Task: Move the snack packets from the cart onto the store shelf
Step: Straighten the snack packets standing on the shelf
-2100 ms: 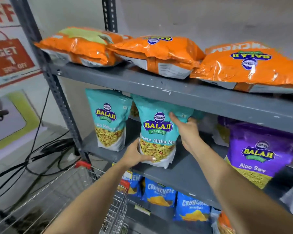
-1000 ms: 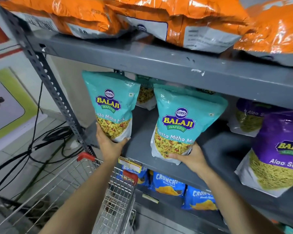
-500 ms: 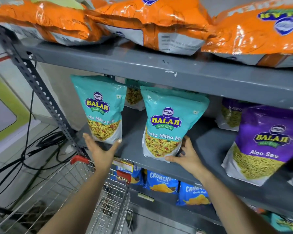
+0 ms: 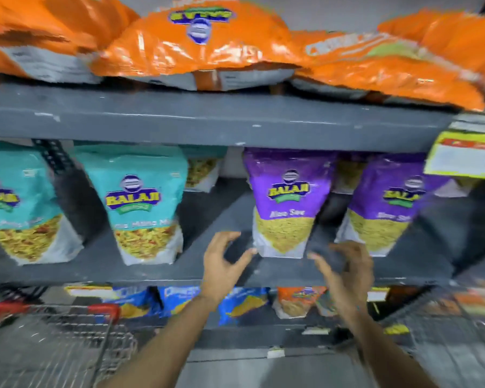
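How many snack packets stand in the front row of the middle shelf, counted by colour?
Teal packets: 2, one at the left edge and one beside it.
Purple packets: 2, one in the centre and one further right.
Total: 4. Packets partly hidden behind them are not counted.

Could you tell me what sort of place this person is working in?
Most likely a grocery shop's snack aisle. Grey metal shelving holds branded snack packets, such as the purple packet, a yellow price tag hangs from a shelf edge, and a wire shopping cart stands below. Both hands are empty.
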`<state>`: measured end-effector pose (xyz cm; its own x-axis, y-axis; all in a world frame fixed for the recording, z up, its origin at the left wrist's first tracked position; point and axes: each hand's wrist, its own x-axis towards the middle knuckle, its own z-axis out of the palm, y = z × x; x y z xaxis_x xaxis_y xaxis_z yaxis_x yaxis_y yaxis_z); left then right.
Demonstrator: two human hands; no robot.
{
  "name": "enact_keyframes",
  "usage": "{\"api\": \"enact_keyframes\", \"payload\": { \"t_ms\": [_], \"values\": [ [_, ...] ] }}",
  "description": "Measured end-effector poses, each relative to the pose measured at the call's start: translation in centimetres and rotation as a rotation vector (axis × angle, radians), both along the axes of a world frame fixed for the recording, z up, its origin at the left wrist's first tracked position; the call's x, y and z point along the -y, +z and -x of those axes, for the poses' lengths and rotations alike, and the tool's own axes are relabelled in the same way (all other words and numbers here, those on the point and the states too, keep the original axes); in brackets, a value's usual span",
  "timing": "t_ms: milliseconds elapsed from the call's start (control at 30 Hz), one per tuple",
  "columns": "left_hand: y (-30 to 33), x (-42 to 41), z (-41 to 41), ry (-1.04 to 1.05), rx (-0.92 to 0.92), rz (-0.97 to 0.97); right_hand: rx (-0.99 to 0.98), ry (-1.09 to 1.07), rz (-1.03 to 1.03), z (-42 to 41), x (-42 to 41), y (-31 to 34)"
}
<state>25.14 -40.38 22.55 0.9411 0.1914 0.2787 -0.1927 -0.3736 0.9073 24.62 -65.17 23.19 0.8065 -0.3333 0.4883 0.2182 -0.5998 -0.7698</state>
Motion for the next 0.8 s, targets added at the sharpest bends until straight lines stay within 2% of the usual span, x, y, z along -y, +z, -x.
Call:
{"api": "enact_keyframes", "payload": {
  "t_ms": [67,133,200,300,500,800],
  "values": [
    [0.5,2.8,-1.8,-0.126,-0.197,0.023,-0.028,-0.203,0.059,-0.8,4.9,-0.6],
    [0.3,4.5,-3.1,-0.226,-0.234,0.059,-0.129,-0.285,0.045,-2.0,8.9,-1.5],
    [-1.0,5.2,-4.1,-0.246,-0.229,0.044,-0.274,-0.257,-0.053,-3.0,10.8,-2.1],
    [-2.2,5.4,-4.7,-0.186,-0.241,0.053,-0.365,-0.156,-0.115,-4.2,10.6,-3.0],
    [-3.3,5.4,-5.1,-0.089,-0.221,0.044,-0.339,-0.294,-0.075,-5.5,9.2,-4.6],
    [-3.9,3.6,-3.5,-0.060,-0.254,0.079,-0.288,-0.251,-0.125,-3.6,9.8,-4.3]
  ]
}}
